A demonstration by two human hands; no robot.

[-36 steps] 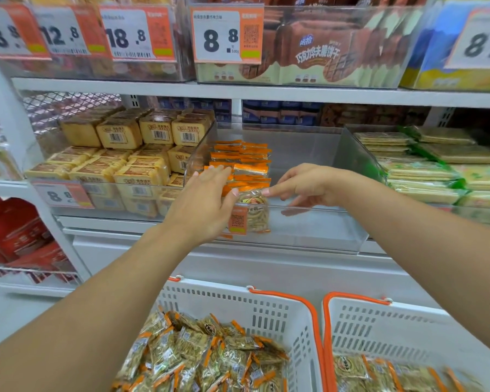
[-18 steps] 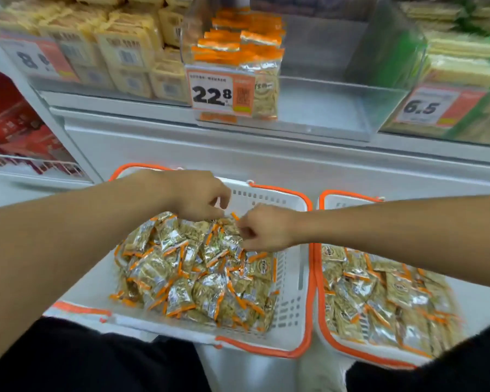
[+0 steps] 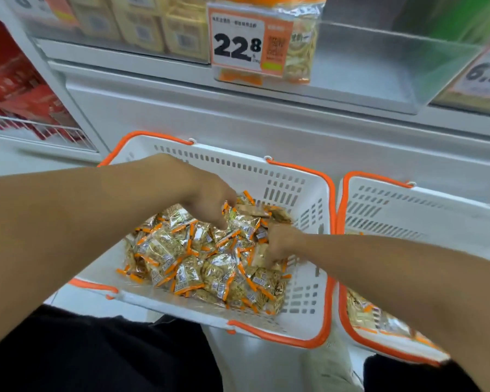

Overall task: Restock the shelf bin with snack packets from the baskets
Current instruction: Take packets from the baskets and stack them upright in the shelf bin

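The left basket [image 3: 303, 193], white with an orange rim, holds a heap of snack packets [image 3: 193, 267], clear with orange ends. Both hands are down in this heap. My left hand [image 3: 207, 199] reaches in from the left, and its thumb and fingers pinch a packet at the back of the pile. My right hand [image 3: 279, 243] comes in from the right with fingers curled round a tan packet [image 3: 259, 257]. Above, the clear shelf bin [image 3: 374, 69] holds a few of the same packets [image 3: 300, 49] behind its 22.8 price tag [image 3: 238, 43].
A second white basket [image 3: 393, 205] with more packets stands to the right, touching the first. Yellow boxed goods [image 3: 142, 29] fill the bin to the left, and red packs [image 3: 14, 89] sit on a lower wire shelf. My dark-clad knees are at the bottom edge.
A second ago both hands were up at the shelf bin. They dropped to the left basket, and now their fingers are in the pile, closing on packets. The view has tilted down.
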